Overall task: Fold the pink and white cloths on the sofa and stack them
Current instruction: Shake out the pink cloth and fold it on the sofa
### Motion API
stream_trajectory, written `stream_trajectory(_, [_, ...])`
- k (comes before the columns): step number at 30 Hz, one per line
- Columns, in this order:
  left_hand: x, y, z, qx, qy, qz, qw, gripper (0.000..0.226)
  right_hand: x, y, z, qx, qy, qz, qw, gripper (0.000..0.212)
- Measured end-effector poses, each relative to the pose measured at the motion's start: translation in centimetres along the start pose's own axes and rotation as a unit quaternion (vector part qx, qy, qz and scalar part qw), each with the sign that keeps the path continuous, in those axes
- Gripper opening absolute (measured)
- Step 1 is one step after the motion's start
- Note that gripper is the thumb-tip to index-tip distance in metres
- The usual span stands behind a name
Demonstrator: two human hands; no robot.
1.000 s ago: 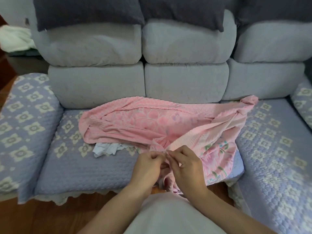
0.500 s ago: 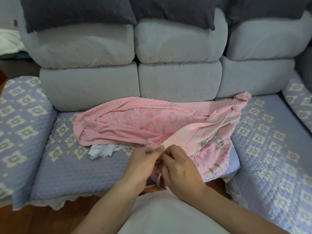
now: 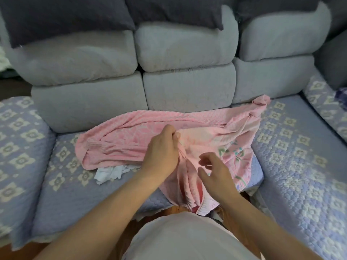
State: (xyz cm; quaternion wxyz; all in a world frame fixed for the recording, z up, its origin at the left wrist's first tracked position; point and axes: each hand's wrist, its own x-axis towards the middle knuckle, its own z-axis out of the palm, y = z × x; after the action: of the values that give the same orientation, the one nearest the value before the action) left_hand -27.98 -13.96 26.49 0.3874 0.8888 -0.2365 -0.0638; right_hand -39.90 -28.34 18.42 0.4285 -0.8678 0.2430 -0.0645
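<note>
A large pink cloth point(image 3: 131, 136) with a floral print lies crumpled across the middle seat of the sofa point(image 3: 71, 192); one end hangs over the front edge. My left hand point(image 3: 161, 152) grips a bunched edge of the pink cloth and lifts it above the seat. Just to the right, my right hand point(image 3: 216, 173) hovers over the pink cloth with fingers spread and loose, holding nothing. A small white cloth point(image 3: 110, 171) pokes out crumpled from under the pink cloth's front left edge; most of it is hidden.
The seat covers are quilted lilac with white flower motifs. Grey back cushions point(image 3: 184, 89) and dark pillows point(image 3: 65, 15) stand behind. A padded armrest point(image 3: 16, 139) lies left, another seat section point(image 3: 300, 156) right. Wooden floor point(image 3: 7, 252) shows below.
Both hands pinched the pink cloth's edge together near the seat front. Now the left hand has lifted that edge up and away from me, and the right hand has let go and opened.
</note>
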Motion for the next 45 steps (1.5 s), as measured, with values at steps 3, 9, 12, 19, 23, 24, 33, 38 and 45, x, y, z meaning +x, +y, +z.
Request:
stream_trajectory(3, [1.2,0.6,-0.7,0.041,-0.024,0.071,0.996,0.018,0.2,0.6,0.8,-0.045,-0.058,-0.031,0.997,0.037])
stream_trajectory(9, [4.3,2.2,-1.1,-0.03,0.012,0.054,0.998,0.018,1.5,-0.2,-0.1,-0.118,0.057,-0.11,0.985,0.023])
stream_trajectory(12, [6.7,3.9,-1.3,-0.048,0.0,0.019,0.999,0.019,2.3,-0.5,-3.7,-0.142,0.136,-0.11,0.974,0.025])
stream_trajectory(19, [12.2,17.1,-1.3,-0.364,0.013,-0.024,0.931,0.018,5.1,-2.9,-14.7,-0.113,0.312,-0.142,0.933,0.028])
stream_trajectory(23, [14.7,22.6,-2.0,-0.386,0.027,0.03,0.922,0.014,6.1,-1.7,-15.3,-0.098,0.309,-0.186,0.928,0.031])
stream_trajectory(24, [15.1,23.5,-2.2,-0.374,0.026,0.044,0.926,0.019,6.5,-1.1,-15.5,-0.094,0.313,-0.192,0.926,0.032])
stream_trajectory(33, [16.3,26.6,-2.4,-0.416,0.032,-0.016,0.909,0.022,8.7,0.0,-13.2,-0.234,0.224,-0.123,0.938,0.018])
stream_trajectory(38, [17.4,26.9,-4.5,-0.445,0.019,0.014,0.895,0.02,9.1,-3.8,-11.3,-0.252,0.258,-0.126,0.924,0.023])
stream_trajectory(45, [20.3,24.6,-9.2,-0.488,0.003,-0.011,0.873,0.019,9.7,-4.9,-7.3,-0.182,0.303,-0.001,0.935,0.018])
